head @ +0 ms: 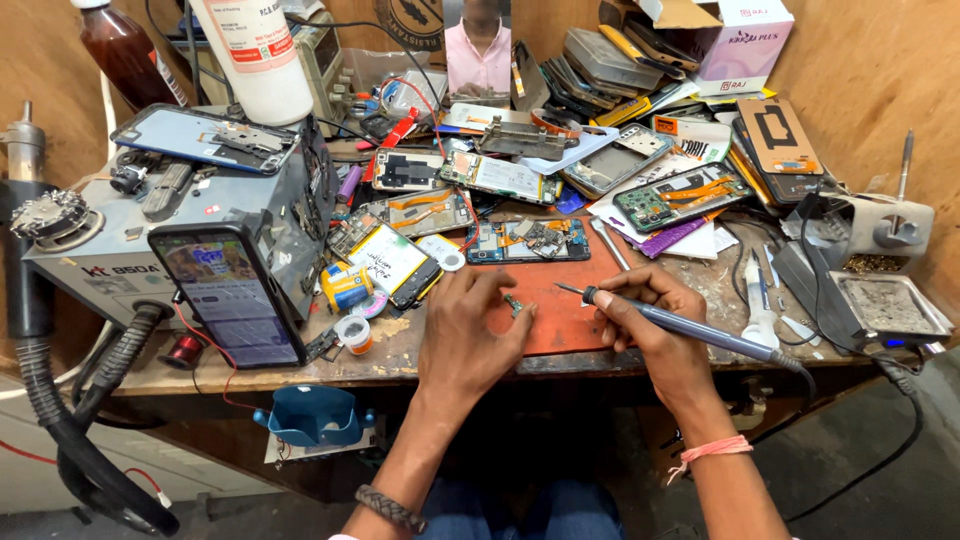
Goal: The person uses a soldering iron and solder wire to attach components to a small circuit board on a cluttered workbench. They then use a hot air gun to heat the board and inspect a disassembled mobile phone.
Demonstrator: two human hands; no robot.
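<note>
— Head view: what do the hands hold?
— Left hand (468, 335) pinches a small green circuit board (514, 304) on the red rubber mat (560, 325). Right hand (650, 315) grips a blue-handled soldering iron (690, 330), tip just beside the board.

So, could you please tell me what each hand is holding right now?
Left hand: pinching a small circuit board.
Right hand: gripping a soldering iron.

Two hands: left hand (470, 330), right hand (650, 315). One soldering iron (690, 330). One small circuit board (514, 303). One red work mat (560, 300). One lit smartphone (232, 290). Two bottles: white bottle (255, 55), brown bottle (125, 55). One hot-air rework station (130, 240). One blue tray (315, 415).
</note>
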